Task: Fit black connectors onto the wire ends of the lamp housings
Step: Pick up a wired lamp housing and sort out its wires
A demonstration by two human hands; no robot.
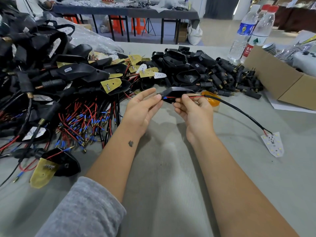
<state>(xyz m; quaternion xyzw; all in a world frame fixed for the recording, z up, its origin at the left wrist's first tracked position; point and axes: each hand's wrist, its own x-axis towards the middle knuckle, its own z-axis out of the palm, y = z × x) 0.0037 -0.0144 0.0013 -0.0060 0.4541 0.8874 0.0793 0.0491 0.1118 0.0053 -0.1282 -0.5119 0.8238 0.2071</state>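
My left hand (144, 106) holds the end of a black lamp housing (177, 92) between thumb and fingers, above the table's middle. My right hand (192, 106) pinches the red and blue wire ends (171, 97) at the housing's opening. From there a black cable (239, 110) curves right down to a white LED board (273, 144) lying on the table. An orange lens (212, 99) lies just behind my right hand. A pile of black connectors and empty housings (213, 72) sits behind the hands.
A big heap of wired housings with yellow boards (71, 86) covers the left side. One housing (56, 165) lies near my left forearm. A cardboard box (282, 79) and water bottles (244, 31) stand at the right. The table (171, 168) has a grey cover.
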